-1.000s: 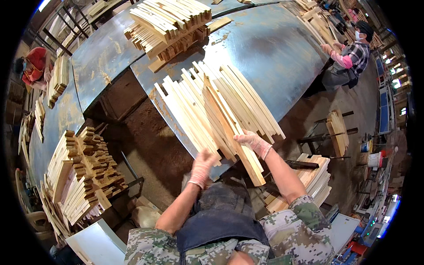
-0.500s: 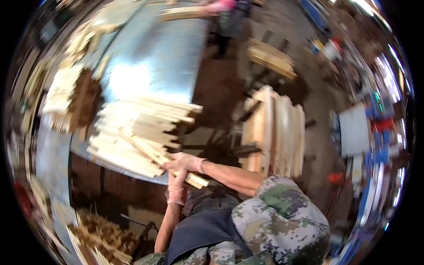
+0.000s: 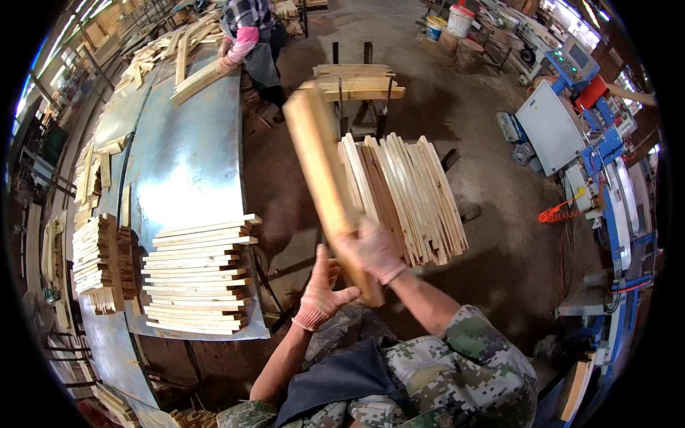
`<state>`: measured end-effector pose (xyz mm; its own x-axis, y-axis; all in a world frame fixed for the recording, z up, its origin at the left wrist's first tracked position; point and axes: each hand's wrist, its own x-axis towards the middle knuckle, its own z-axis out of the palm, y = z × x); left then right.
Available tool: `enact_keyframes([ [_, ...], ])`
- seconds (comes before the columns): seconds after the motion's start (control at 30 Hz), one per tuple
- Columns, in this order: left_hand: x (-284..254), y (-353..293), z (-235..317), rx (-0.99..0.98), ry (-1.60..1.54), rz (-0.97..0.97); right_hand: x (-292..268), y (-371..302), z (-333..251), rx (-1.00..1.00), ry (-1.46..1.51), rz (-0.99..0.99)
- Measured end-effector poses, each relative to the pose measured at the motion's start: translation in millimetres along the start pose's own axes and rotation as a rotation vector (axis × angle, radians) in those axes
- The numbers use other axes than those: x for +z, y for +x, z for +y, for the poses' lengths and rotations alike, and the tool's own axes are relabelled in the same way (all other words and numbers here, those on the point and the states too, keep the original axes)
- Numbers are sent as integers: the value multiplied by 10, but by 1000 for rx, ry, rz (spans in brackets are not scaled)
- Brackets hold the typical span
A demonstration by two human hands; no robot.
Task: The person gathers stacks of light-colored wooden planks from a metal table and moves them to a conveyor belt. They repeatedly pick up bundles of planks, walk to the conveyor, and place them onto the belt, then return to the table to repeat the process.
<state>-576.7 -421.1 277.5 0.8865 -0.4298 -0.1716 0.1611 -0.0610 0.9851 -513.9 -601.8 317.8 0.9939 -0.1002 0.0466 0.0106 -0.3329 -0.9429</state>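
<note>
On my remote feed I see the metal table (image 3: 203, 135) at left, then a stack of wooden strips (image 3: 415, 200) on a rack (image 3: 450, 159) to the right, then a row of pale strips (image 3: 196, 279) on the table. Raised and tilted between them is a wooden board (image 3: 317, 167). Beyond stand a white bucket (image 3: 460, 21), red at its top, and a smaller blue-and-yellow pail (image 3: 435, 28), contents indistinct to me. My right hand (image 3: 369, 251) grips the board low; my left hand (image 3: 322, 289) is spread beside it, thumb contact unclear

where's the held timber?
Head view, centre: the timber is in the right hand, just left of the plank stack, left hand by its lower end.
</note>
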Motion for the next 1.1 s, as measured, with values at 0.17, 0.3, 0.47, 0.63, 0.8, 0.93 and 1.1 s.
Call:
enact_keyframes([
  [0.17, -173, -50, -232, -236, -197, 205, -1028, 340, 961, 394, -257, 114],
  [0.3, -817, -565, -1066, -386, -497, 356, -1251, 653, 1617, 564, -422, -9],
  [0.47, -1206, -1503, -1394, -429, -312, 654, -811, 852, 2110, 569, -244, -186],
  [0.63, -1291, -2312, -1955, -517, -1132, 835, -245, 809, 2345, 754, -400, -145],
  [0.8, -1246, -2666, -2035, -580, -1170, 997, -127, 738, 1343, 795, -691, -99],
  [0.93, -1517, -2836, -2191, -737, -1080, 1296, 30, 1031, 1829, 389, -788, 173],
  [1.1, -1932, -3187, -3189, -726, -1105, 1502, 984, 1464, 1130, 48, -578, -31],
])
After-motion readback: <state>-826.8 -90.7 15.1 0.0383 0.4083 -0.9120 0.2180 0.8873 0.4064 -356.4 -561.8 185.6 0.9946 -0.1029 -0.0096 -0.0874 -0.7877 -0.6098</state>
